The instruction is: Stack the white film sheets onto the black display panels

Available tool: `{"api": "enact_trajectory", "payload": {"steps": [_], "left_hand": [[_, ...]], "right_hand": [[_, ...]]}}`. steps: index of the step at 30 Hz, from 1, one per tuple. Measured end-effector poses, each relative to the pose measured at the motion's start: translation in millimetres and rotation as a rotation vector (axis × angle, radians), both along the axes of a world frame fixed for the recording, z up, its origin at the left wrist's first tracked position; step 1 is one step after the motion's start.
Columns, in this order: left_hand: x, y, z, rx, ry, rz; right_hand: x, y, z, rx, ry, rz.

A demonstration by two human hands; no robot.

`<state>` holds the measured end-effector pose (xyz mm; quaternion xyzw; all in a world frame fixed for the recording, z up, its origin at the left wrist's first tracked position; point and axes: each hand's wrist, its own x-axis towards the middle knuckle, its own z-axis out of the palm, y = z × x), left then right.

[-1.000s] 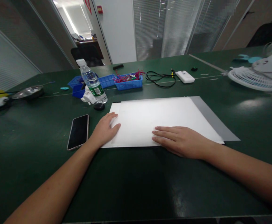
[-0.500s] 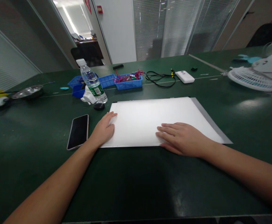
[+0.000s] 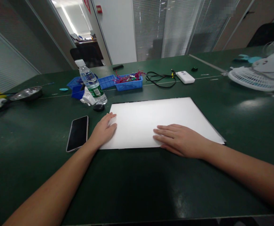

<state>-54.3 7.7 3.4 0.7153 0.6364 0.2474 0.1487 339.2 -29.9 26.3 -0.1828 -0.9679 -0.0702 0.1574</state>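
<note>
A large white sheet lies flat on the dark green table, covering a darker sheet whose edge barely shows at the right corner. My left hand rests flat on the sheet's near left corner, fingers stretched out. My right hand lies palm down on the sheet's near edge, fingers spread and pointing left. Neither hand holds anything.
A black phone lies just left of my left hand. Behind the sheet stand a water bottle, a small black cap, blue trays with red wires, a black cable and a white power bank. A white fan lies at the right.
The white sheet has slid to the right over the grey sheet beneath, which showed as a wide strip on the right and is now almost fully covered. Both hands stayed flat on it.
</note>
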Motion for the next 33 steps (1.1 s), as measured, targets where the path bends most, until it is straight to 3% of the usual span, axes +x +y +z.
{"api": "enact_trajectory", "payload": {"steps": [14, 23, 33], "left_hand": [[1.3, -2.6, 7.2, -0.105, 0.170, -0.110], [-4.0, -0.8, 1.0, -0.093, 0.214, -0.193], [-8.7, 1.8, -2.2, -0.087, 0.192, -0.188]], "right_hand": [[-2.8, -3.9, 1.2, -0.071, -0.015, -0.022], [-5.6, -6.7, 0.5, -0.033, -0.019, -0.041], [-3.0, -3.2, -1.2, -0.187, -0.011, -0.035]]}}
